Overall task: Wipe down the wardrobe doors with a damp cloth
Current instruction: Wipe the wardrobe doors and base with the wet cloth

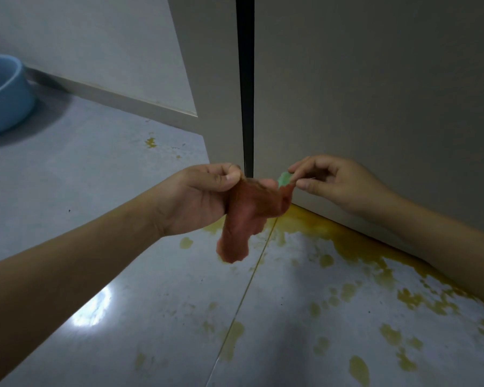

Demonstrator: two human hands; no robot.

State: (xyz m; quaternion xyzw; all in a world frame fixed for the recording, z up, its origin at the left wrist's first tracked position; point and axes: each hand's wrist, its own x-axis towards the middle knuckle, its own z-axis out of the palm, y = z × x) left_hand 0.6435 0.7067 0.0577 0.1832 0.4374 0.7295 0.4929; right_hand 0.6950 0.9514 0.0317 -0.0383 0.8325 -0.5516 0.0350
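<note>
Wardrobe doors [375,93]: ahead of me, no wiping evident. Floor [95,191]: yellow stains. Basin [3,96]: far left. My left hand [199,196] and right hand [333,182]: each pinching a corner of the cloth [249,219], held off the doors. I judge wiping remains.

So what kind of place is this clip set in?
Probably a room in a home, likely a bedroom: pale wardrobe doors reaching almost to a glossy tiled floor, a skirting board, and a blue basin on the floor.
</note>
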